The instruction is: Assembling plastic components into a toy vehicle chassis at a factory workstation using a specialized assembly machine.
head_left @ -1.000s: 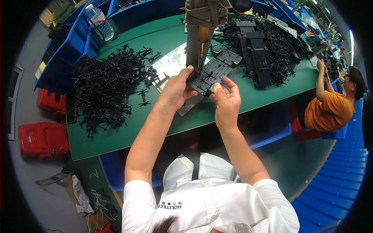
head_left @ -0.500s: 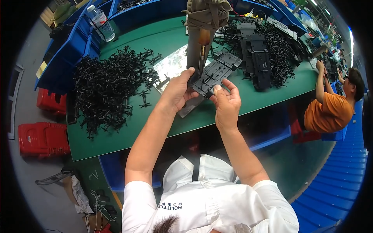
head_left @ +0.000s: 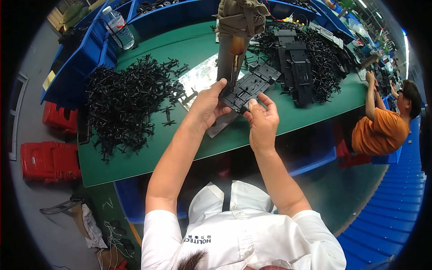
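Between both hands I hold a flat black plastic chassis plate [head_left: 253, 84], tilted, its ribbed face showing. My left hand [head_left: 209, 104] grips its near left end with the thumb up along the edge. On the near right edge, my right hand [head_left: 262, 118] pinches the plate between thumb and fingers. Just above the plate's left end hangs a thin metal tool tip [head_left: 235, 67] below an amber collar; whether it touches is hard to tell. Cloth wrapping [head_left: 242, 18] covers the top of this tool. A shiny silver sheet [head_left: 198, 74] lies underneath.
A large heap of small black plastic parts [head_left: 121, 105] covers the left of the green table [head_left: 180, 148]. Stacked black plates [head_left: 300, 72] lie at right on more small parts. A water bottle [head_left: 119, 28] stands beside a blue bin [head_left: 85, 58]. A co-worker in orange [head_left: 380, 130] sits at right.
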`<state>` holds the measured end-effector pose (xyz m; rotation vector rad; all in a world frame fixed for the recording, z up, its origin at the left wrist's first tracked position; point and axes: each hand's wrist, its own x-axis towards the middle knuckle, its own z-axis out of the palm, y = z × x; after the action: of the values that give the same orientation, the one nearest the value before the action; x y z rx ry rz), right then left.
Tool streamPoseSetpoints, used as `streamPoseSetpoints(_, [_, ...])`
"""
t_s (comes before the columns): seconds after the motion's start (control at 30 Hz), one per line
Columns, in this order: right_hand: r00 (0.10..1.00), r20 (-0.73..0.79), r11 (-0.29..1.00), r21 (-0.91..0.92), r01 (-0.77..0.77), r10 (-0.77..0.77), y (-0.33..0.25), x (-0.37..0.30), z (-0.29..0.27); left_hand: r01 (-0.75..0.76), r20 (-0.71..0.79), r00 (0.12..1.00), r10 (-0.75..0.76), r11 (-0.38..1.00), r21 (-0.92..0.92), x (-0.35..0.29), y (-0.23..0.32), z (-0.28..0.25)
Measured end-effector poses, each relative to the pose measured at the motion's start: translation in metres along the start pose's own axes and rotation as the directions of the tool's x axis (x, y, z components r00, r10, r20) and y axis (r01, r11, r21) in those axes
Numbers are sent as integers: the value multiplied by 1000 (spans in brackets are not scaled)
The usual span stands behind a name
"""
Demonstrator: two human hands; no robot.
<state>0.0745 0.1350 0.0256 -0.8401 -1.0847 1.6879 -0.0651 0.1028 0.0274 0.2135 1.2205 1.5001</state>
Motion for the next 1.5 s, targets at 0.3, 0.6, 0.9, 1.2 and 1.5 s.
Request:
streamPoseSetpoints(0.3, [1000, 13, 1000, -7, -27, 27, 4, -1, -4, 0, 13, 1000, 1, 1000, -7, -2, -5, -5])
streamPoseSetpoints(0.6, [1000, 17, 1000, -11, -21, 21, 5, -3, -4, 3, -6, 1000, -3, 1000, 0, -5, -4, -4])
streamPoseSetpoints(0.9, [1000, 13, 1000, -12, -23, 24, 4, -2, -3, -18, 2, 1000, 18, 1000, 5, -3, -3, -3])
streamPoseSetpoints(1.2, [999, 30, 1000, 13, -20, 20, 4, -3, -5, -33, 11, 999, 33, 999, 11, -6, -2, -3])
streamPoseSetpoints(1.5, [999, 32, 999, 18, -27, 26, 2, -5, -3, -42, 15, 999, 42, 999, 13, -10, -3, -4])
